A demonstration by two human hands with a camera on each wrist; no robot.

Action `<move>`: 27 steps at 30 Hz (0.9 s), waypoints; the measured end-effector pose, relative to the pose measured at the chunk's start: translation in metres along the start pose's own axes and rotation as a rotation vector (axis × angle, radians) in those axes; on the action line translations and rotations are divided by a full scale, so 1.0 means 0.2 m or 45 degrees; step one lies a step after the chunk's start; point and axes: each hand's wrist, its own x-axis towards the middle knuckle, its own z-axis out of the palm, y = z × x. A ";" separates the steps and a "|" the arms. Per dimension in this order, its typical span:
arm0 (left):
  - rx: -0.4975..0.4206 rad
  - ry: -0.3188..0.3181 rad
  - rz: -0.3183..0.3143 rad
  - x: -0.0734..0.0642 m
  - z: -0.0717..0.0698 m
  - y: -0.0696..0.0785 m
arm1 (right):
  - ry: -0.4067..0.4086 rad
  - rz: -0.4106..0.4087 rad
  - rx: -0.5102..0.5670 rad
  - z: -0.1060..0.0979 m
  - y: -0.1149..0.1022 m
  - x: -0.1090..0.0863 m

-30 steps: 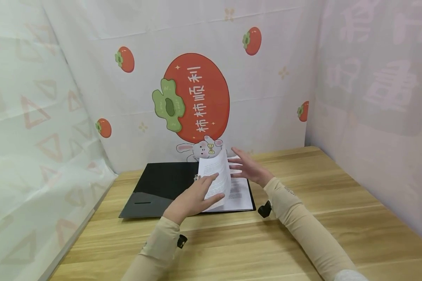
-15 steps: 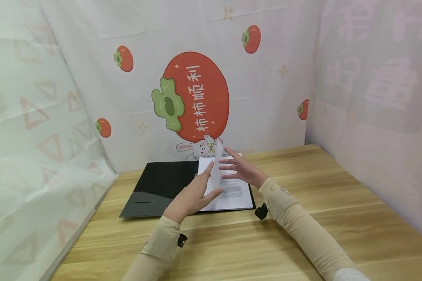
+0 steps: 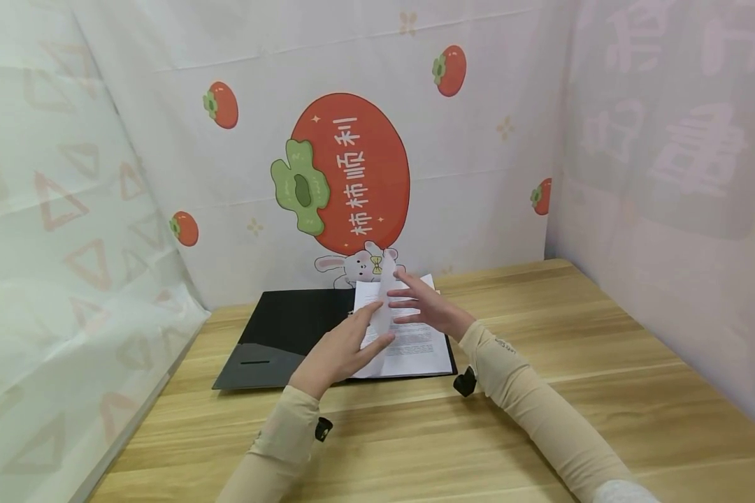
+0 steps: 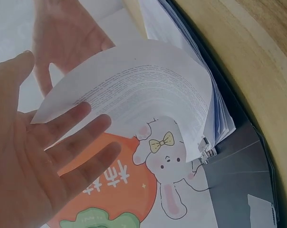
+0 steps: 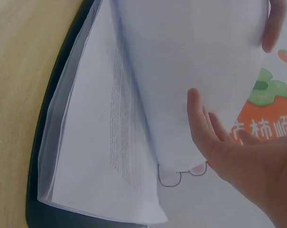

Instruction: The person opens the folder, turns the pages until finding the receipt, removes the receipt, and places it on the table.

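A black ring folder [image 3: 308, 321] lies spread on the table with a stack of printed pages [image 3: 418, 349] on its right side. One page [image 3: 385, 307] stands raised and bowed between my two hands, fixed near the metal ring clip [image 4: 207, 152]. My left hand [image 3: 342, 353] is on the left of that page, fingers extended and overlapping its free edge in the left wrist view. From the right, my right hand [image 3: 430, 307] reaches over the stack with fingers spread, close against the same page. In the right wrist view, a fingertip [image 5: 195, 102] overlaps the page's surface.
The wooden table [image 3: 478, 433] extends in front and to the right. A white backdrop [image 3: 478, 154] with printed persimmons rises behind the folder, and similar sheets hang at both sides. A grey pocket [image 3: 261, 367] crosses the folder's left cover.
The raised page has swung left, from leaning over the stack to nearly upright. My right hand has moved left with it; my left hand has stayed almost in place.
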 end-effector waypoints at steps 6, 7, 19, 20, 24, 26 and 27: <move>0.005 -0.003 -0.025 -0.01 -0.01 0.00 | -0.016 0.000 0.003 -0.01 0.00 0.00; 0.007 -0.004 -0.029 -0.01 -0.02 0.00 | -0.016 0.000 0.001 -0.01 0.00 0.00; 0.047 -0.018 -0.115 0.01 -0.02 0.00 | 0.118 0.018 -0.087 -0.05 0.01 0.00; 0.052 -0.018 -0.117 0.00 -0.02 0.00 | 0.128 0.021 -0.087 -0.06 0.01 0.00; 0.070 -0.023 -0.139 0.00 -0.02 -0.01 | 0.150 0.040 -0.080 -0.09 0.02 0.01; 0.085 -0.014 -0.140 0.00 -0.02 -0.02 | 0.160 0.050 -0.088 -0.11 0.03 0.01; 0.089 -0.005 -0.135 0.00 -0.02 -0.02 | 0.166 0.050 -0.089 -0.12 0.04 0.01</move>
